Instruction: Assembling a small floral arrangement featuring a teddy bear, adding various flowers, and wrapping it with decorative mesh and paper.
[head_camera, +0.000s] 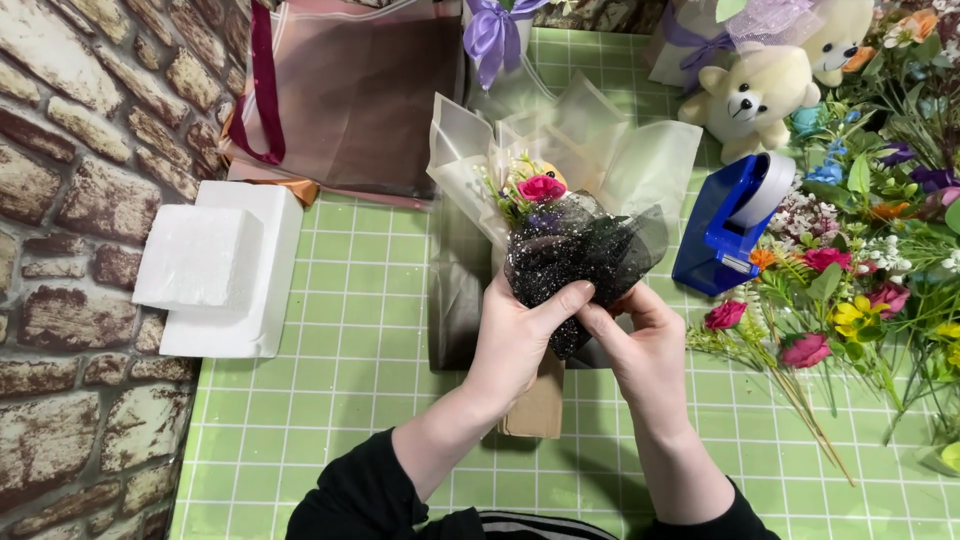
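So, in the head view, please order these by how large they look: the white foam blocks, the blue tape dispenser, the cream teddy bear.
1. white foam blocks, clearly largest.
2. and 3. blue tape dispenser and cream teddy bear: they look alike, so I do not rank them.

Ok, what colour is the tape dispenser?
The tape dispenser is blue, with a white roll; the head view shows it clearly.

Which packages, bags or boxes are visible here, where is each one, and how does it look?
Gift bag: top left, by the brick wall; glossy pink-brown, dark red handle.
Foam blocks: left on the green mat; two white, stacked.
Tape dispenser: right of the bouquet; blue, white roll.
Cardboard piece: below the left hand; brown.
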